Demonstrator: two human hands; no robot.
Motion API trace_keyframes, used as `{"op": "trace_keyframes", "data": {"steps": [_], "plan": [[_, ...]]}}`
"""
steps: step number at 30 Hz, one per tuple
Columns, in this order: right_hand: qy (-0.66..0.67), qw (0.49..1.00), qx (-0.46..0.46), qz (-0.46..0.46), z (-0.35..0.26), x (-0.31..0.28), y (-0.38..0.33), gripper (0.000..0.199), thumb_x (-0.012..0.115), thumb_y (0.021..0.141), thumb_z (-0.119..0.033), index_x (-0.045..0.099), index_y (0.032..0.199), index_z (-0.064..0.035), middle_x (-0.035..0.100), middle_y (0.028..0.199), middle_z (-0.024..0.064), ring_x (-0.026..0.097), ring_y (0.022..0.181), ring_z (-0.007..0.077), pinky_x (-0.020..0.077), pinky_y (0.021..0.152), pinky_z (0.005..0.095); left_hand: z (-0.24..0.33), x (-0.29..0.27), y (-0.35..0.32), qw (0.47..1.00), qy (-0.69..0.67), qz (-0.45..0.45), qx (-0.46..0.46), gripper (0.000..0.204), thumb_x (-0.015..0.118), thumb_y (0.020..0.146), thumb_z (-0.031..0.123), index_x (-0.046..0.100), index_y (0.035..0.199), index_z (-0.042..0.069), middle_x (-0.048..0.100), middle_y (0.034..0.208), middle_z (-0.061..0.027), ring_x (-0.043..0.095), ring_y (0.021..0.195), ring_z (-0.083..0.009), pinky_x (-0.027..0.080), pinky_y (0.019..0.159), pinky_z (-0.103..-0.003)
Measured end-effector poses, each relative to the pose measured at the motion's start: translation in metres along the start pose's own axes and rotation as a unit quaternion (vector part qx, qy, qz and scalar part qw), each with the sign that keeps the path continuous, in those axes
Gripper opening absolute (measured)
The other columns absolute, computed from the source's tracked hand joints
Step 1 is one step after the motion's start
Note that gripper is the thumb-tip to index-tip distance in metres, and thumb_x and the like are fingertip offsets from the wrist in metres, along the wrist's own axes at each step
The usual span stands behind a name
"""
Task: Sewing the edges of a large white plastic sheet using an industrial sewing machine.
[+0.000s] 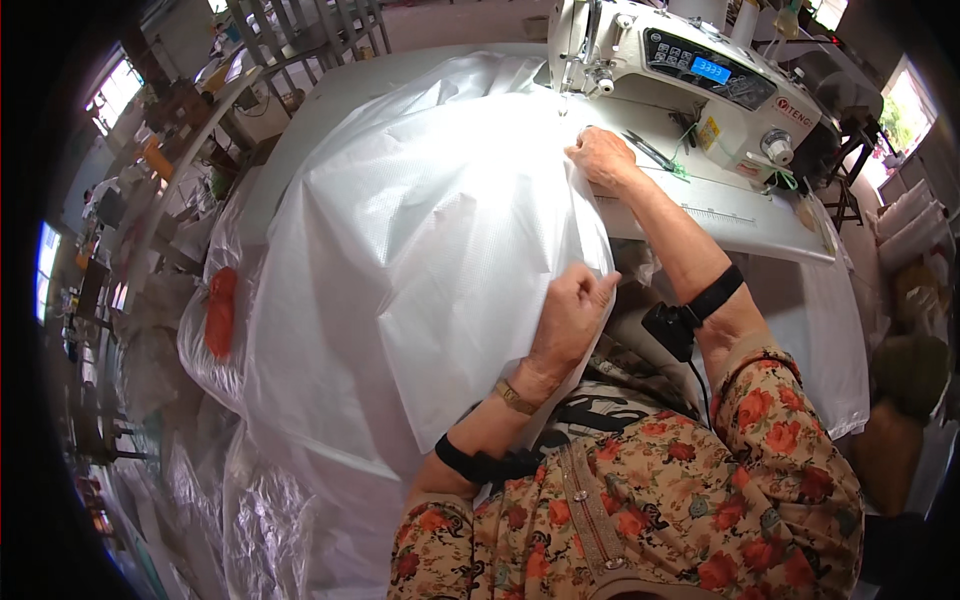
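A large sheet of white translucent plastic fabric [400,230] spreads over the table and hangs toward my lap. My left hand [572,315] grips its right edge close to my body, fingers curled and thumb out. Farther up the same edge, my right hand [602,158] pinches the sheet just below the needle area of a white sewing machine [690,70]. The far corner of the sheet lies under the machine's head, in bright lamp light. Small dark thread snips [650,150] lie on the machine bed, right of my right hand.
The machine's panel has a lit blue display [710,68]. Clear plastic [265,510] is heaped at the lower left, with an orange-red bundle [220,312] above it. Metal racks [310,35] stand behind the table. White rolls [910,220] are stacked at the far right.
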State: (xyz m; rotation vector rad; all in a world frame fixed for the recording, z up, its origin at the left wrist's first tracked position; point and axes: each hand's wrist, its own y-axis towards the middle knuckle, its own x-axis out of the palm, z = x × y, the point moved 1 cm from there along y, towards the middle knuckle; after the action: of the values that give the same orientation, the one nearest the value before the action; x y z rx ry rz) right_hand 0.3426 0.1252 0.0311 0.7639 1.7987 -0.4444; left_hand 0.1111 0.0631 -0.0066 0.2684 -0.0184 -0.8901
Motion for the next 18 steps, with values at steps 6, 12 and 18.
{"op": "trace_keyframes", "data": {"steps": [6,12,18], "plan": [[-0.004,1.0,0.008,-0.014,-0.004,-0.004,-0.003,0.043,0.062,0.083,-0.039,0.07,0.1,-0.0005,0.069,0.1,0.0203,0.066,0.096,0.0352,0.051,0.083,0.0442,0.001,-0.004,0.009,0.995,0.003,0.103,0.014,0.032,0.067,0.092,0.025,0.053,0.078,0.0,0.049,0.064,-0.0011,0.043,0.058,-0.0082,0.039,0.053,-0.026],[0.006,1.0,0.005,-0.001,-0.003,-0.003,-0.006,0.046,0.064,0.083,-0.043,0.07,0.099,0.0,0.069,0.099,0.0201,0.066,0.096,0.0352,0.051,0.084,0.0434,-0.021,0.003,0.025,0.975,-0.199,0.005,-0.099,0.021,0.063,0.091,0.01,0.055,0.074,0.001,0.048,0.064,0.0045,0.042,0.057,-0.0036,0.035,0.051,-0.022],[0.096,0.995,0.01,-0.016,0.006,-0.002,-0.011,0.051,0.061,0.086,-0.048,0.07,0.096,0.0014,0.069,0.096,0.0222,0.066,0.095,0.0353,0.0499,0.083,0.0452,-0.028,0.01,0.026,0.969,-0.224,-0.047,-0.097,0.013,0.057,0.094,0.009,0.061,0.087,-0.001,0.057,0.067,0.0036,0.048,0.054,-0.0015,0.036,0.049,-0.017]]}}
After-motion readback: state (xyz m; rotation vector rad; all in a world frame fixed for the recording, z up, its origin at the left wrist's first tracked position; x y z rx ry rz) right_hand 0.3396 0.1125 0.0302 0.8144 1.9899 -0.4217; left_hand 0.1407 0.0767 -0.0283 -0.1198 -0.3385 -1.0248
